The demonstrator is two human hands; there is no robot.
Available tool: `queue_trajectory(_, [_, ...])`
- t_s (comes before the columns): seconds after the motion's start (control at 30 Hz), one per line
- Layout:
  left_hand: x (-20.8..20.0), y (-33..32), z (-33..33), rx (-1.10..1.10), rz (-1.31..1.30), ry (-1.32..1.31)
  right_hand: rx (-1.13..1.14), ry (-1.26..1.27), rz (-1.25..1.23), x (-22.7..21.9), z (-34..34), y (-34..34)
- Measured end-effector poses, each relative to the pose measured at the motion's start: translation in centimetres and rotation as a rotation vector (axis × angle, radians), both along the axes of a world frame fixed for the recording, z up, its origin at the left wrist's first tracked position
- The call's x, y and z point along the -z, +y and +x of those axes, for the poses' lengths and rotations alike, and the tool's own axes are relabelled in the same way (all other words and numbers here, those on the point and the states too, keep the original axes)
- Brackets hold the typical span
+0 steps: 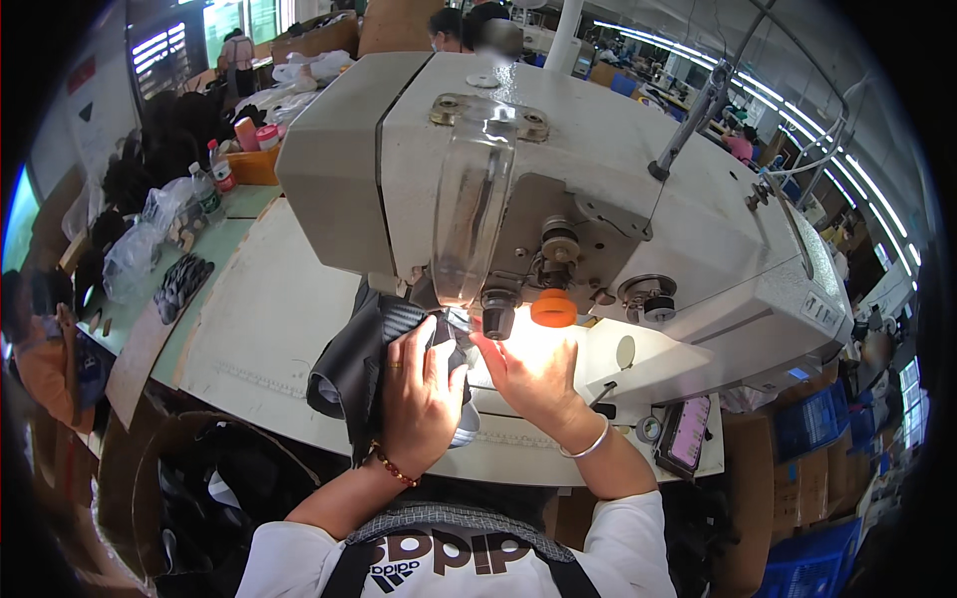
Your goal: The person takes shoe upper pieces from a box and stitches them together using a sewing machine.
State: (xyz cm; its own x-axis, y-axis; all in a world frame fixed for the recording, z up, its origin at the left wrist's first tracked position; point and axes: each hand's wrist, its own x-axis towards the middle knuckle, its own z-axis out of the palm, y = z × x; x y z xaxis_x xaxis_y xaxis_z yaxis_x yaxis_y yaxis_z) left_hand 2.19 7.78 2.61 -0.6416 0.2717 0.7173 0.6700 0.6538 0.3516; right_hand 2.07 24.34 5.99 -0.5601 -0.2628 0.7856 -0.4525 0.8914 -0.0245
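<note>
A large white sewing machine (588, 140) stands over the worktable, its lamp throwing a bright glare around the needle area. Under its head, my left hand (417, 394) grips a black piece of fabric or leather (344, 369) that curls up at its left side. The fingertips of that hand lie close to the stitching spot. My right hand (538, 379) is on the other side of the needle area, its thumb pointing toward the work. Glare and the machine's parts hide its other fingers. A clear plastic guard (474, 214) and an orange knob (554, 308) sit just above the hands.
The white tabletop (249, 319) bears a ruler strip along its front. At right lies a pink-and-black case (685, 436) beside a tape roll (649, 430). Bottles (206, 189), plastic bags and dark cut pieces (183, 287) occupy the left table. A person (50, 369) sits at far left.
</note>
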Motion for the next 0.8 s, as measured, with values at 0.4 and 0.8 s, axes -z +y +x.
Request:
queue_trajectory(0.4, [0.0, 0.2, 0.0, 0.016, -0.027, 0.024, 0.007, 0.029, 0.019, 0.0, -0.1, -0.3])
queue_trajectory(0.8, [-0.9, 0.4, -0.2, -0.074, 0.102, -0.018, -0.057, -0.05, -0.017, 0.1, -0.1, 0.6])
